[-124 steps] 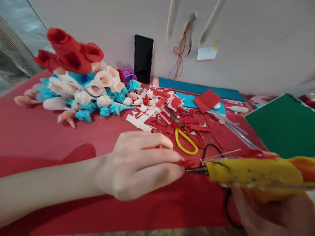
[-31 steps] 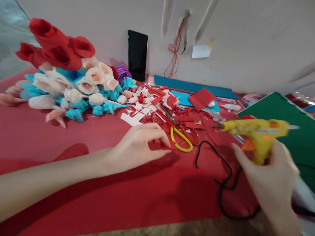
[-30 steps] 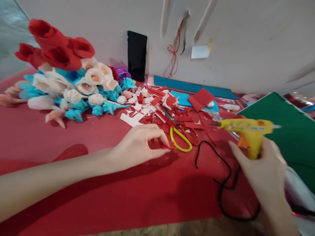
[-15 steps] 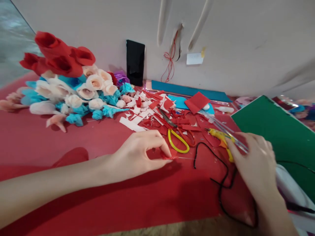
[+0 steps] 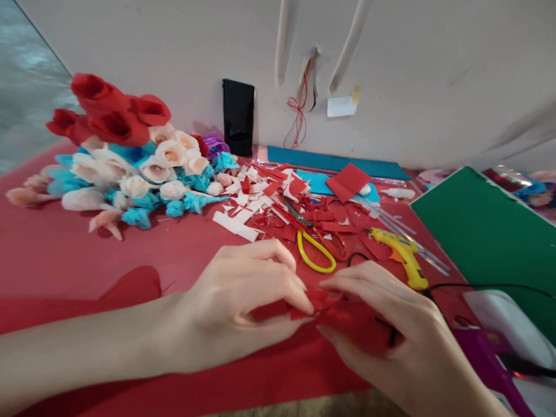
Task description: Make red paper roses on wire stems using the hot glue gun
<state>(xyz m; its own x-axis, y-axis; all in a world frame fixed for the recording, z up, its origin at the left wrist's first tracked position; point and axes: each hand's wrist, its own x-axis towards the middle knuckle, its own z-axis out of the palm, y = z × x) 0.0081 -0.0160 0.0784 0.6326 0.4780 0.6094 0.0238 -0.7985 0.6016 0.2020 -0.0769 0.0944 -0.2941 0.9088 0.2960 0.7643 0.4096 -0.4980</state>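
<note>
My left hand (image 5: 247, 307) pinches a small red paper piece (image 5: 319, 302) between thumb and forefinger, low in the middle of the head view. From the right, my right hand (image 5: 391, 330) reaches to the same piece, its fingertips at the piece's right edge and its thumb held apart below. The red piece is partly hidden by the fingers. Just beyond the hands lie scissors (image 5: 316, 253) with yellow and red handles. A yellow glue gun (image 5: 403, 255) rests on the red table (image 5: 182, 240) behind my right hand, and a black cord (image 5: 391, 327) runs partly under that hand.
Red, cream and blue paper flowers (image 5: 143, 168) are heaped at the left. Red and white scraps (image 5: 256, 197) cover the middle back. A black phone (image 5: 238, 117) leans on the wall. At the right are a green board (image 5: 486, 231) and a purple object (image 5: 486, 365).
My right hand has moved left from beside the glue gun to the red piece. My left hand and the piece sit slightly lower in the view.
</note>
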